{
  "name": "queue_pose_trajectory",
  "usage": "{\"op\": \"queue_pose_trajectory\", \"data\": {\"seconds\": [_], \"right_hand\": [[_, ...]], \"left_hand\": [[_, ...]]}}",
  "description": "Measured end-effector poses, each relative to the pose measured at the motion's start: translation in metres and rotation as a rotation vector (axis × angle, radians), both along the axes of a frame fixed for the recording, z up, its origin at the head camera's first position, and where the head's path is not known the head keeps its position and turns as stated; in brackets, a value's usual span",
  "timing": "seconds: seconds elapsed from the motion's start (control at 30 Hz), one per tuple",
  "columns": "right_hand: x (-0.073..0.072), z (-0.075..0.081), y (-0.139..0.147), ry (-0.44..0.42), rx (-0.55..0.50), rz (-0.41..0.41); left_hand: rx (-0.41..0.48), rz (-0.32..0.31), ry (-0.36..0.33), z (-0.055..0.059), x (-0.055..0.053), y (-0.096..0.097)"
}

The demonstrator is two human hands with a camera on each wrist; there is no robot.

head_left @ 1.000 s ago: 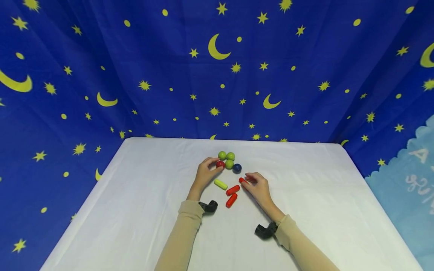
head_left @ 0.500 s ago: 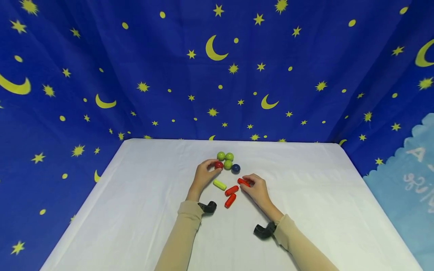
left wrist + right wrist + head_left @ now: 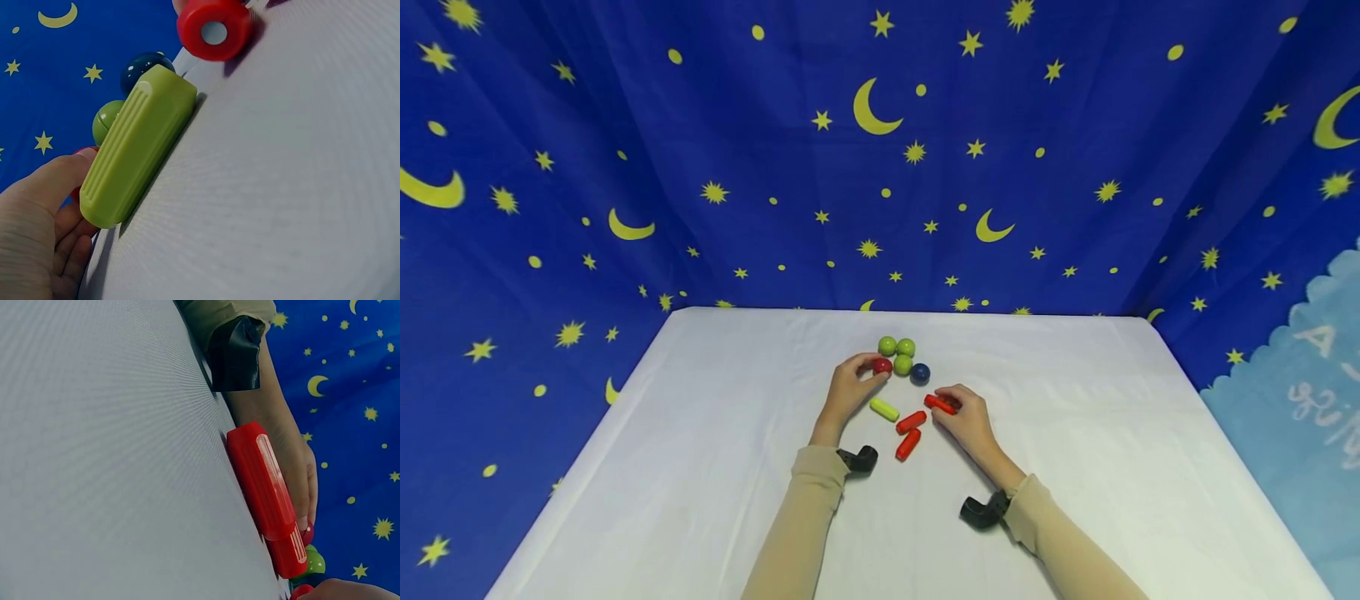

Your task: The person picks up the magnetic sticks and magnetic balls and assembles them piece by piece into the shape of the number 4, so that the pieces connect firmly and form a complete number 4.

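My left hand (image 3: 845,392) pinches a glossy red ball (image 3: 882,367) between thumb and fingers on the white table. Beside that ball sit several green balls (image 3: 903,365) and a dark blue ball (image 3: 920,374). Over on the right, my right hand (image 3: 970,421) holds a red rod (image 3: 937,404) between thumb and fingers, low over the table. A yellow-green ribbed rod (image 3: 134,150) lies near my left hand. Two more red rods (image 3: 911,422) lie between the hands, ends close together. In the left wrist view, a red rod end (image 3: 212,28) shows a silvery disc.
The white cloth-covered table (image 3: 700,467) stretches out around the pieces. A blue curtain (image 3: 760,167) with yellow moons and stars hangs behind and at the sides. Each wrist bears a black camera mount (image 3: 859,460). A light blue cloth (image 3: 1315,375) hangs at the right.
More of the red rod shows at my right fingers than a second ago; the fingers have shifted along it. My left hand keeps its place on the red ball. The head view has moved slightly.
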State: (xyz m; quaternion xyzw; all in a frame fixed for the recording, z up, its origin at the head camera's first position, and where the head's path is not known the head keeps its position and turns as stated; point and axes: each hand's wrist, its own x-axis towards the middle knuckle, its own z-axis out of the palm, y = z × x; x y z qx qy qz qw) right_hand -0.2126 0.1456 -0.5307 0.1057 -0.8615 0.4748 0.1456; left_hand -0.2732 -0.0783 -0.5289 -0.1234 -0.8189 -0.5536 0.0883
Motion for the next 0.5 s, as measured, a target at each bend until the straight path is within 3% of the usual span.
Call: {"op": "queue_pose_trajectory", "data": {"seconds": [0.27,0.43,0.5], "right_hand": [[-0.0005,0.0005,-0.0009,-0.006,-0.019,-0.017],[-0.0005,0.0017,0.0003,-0.026,-0.063,-0.029],[-0.0014,0.0026,0.0010,-0.031,-0.087,-0.034]], "left_hand": [[-0.015,0.009,0.003,-0.0005,-0.0004,-0.0012],[0.033,0.017,-0.011,-0.0021,-0.0009,-0.0011],[0.061,0.015,-0.015,0.0068,0.0039,-0.0008]]}}
